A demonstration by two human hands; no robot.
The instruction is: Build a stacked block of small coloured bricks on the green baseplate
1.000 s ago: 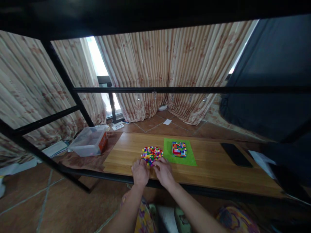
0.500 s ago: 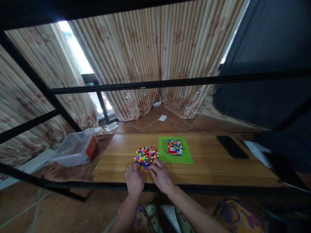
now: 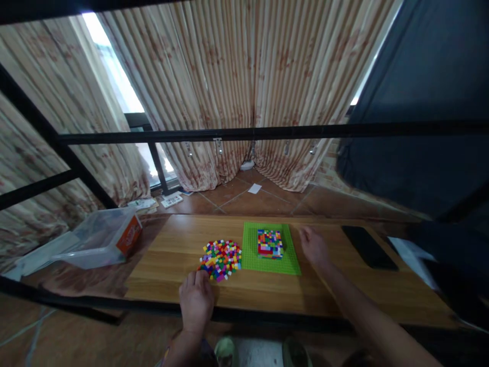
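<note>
While left hand (image 3: 196, 300) rests curled at brick pile (image 3: 220, 260), right hand (image 3: 314, 246), fingers spread, hovers beside green baseplate (image 3: 270, 261); brick-picking step, likely.

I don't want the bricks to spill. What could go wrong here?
The pile of loose bricks lies near the table's front edge, right by the left hand; a nudge might send some to the floor. The right hand, beside the green baseplate, might shove it and the brick block.

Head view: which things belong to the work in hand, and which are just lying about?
In use:
loose brick pile, at left hand
green baseplate
brick block
right hand

Lying about:
plastic box
black phone
</note>
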